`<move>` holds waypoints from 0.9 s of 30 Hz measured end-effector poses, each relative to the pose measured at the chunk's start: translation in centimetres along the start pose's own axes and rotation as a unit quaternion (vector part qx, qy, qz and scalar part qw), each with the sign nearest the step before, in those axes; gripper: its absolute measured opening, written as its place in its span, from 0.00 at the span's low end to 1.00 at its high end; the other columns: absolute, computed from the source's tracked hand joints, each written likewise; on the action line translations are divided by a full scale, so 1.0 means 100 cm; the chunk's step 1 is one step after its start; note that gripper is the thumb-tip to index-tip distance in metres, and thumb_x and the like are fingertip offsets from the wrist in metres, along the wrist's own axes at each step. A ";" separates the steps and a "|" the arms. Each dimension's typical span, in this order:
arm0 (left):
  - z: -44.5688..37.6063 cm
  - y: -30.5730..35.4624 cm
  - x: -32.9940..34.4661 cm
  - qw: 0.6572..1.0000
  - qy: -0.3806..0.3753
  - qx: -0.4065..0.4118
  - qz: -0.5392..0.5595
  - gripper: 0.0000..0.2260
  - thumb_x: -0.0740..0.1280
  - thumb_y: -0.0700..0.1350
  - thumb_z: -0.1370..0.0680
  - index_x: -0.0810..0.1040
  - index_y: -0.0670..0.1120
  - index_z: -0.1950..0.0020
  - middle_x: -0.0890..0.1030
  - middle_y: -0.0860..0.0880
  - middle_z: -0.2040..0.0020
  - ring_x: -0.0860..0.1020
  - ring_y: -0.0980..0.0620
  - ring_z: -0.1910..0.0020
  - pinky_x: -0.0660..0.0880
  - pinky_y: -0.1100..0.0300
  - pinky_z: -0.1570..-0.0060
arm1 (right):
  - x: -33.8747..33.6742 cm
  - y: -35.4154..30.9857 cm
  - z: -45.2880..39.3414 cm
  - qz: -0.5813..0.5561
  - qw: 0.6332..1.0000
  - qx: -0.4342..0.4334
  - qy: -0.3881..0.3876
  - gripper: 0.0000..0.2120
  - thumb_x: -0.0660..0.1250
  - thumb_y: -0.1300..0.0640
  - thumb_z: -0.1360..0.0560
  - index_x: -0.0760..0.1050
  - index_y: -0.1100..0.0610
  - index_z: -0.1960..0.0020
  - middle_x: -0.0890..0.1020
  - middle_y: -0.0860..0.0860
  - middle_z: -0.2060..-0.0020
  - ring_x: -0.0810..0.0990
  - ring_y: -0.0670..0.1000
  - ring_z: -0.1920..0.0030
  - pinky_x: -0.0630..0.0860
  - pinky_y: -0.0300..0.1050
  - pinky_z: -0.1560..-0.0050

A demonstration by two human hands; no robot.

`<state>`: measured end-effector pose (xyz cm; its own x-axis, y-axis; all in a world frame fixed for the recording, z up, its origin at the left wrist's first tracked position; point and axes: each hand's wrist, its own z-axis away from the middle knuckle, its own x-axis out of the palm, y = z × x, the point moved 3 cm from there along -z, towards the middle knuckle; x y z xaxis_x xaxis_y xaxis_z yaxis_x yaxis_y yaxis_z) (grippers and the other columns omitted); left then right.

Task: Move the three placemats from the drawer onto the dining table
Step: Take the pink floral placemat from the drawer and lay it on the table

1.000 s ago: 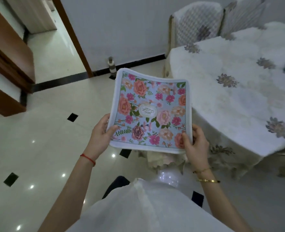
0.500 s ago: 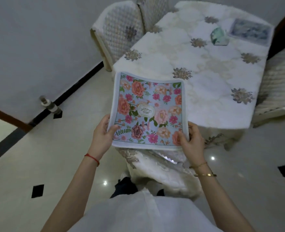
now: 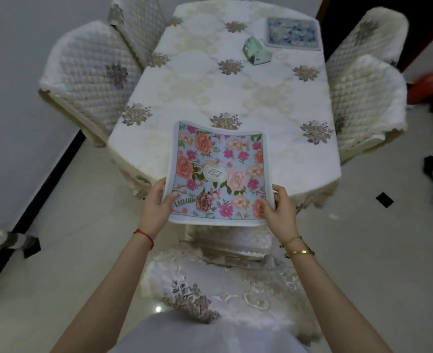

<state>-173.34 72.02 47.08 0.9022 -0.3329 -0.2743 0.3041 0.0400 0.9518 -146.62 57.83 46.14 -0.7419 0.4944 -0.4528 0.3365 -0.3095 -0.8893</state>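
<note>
Floral placemat (image 3: 220,171) is held over the near end of the cloth-covered bench (image 3: 230,93), left hand (image 3: 157,207) and right hand (image 3: 278,207) each pinching a near corner, far edge reaching forward over the bench.

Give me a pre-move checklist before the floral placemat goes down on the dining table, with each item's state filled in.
1. Left hand grips the floral placemat at its near left corner: ok.
2. Right hand grips the near right corner: ok.
3. Placemat flat: not ok, it sags between the hands.
4. Bare spot on the dining table ahead: ok.
5. Green packet and blue tray far from the spot: ok.
6. All three placemats held: cannot tell.
</note>
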 end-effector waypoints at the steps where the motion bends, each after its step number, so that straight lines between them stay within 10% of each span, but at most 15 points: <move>1: -0.011 -0.001 0.005 1.000 -0.001 -0.001 -0.009 0.15 0.65 0.38 0.21 0.72 0.46 0.34 0.79 0.43 0.41 0.80 0.45 0.45 0.80 0.45 0.51 | 0.000 0.001 -0.009 0.000 1.000 0.005 -0.002 0.16 0.66 0.61 0.23 0.67 0.57 0.38 0.81 0.52 0.52 0.80 0.42 0.54 0.76 0.28 0.59; 14: -0.139 -0.018 0.051 0.997 -0.041 -0.019 -0.063 0.15 0.64 0.38 0.21 0.72 0.46 0.34 0.78 0.48 0.45 0.79 0.45 0.45 0.80 0.45 0.48 | 0.023 0.028 -0.111 0.077 0.994 0.061 0.046 0.14 0.66 0.63 0.24 0.68 0.63 0.40 0.72 0.40 0.66 0.73 0.38 0.67 0.66 0.23 0.69; 27: -0.169 -0.064 0.044 0.995 -0.023 -0.060 -0.070 0.18 0.70 0.40 0.24 0.75 0.44 0.35 0.83 0.45 0.45 0.82 0.50 0.50 0.79 0.56 0.46 | 0.049 0.069 -0.129 0.102 0.989 0.091 0.058 0.19 0.68 0.57 0.24 0.67 0.59 0.36 0.79 0.51 0.54 0.77 0.49 0.57 0.68 0.23 0.64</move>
<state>-166.11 86.23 37.41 0.8341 -0.3864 -0.3935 0.4625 0.1015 0.8808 -140.45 68.56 36.94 -0.5950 0.4932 -0.6346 0.3543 -0.5477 -0.7579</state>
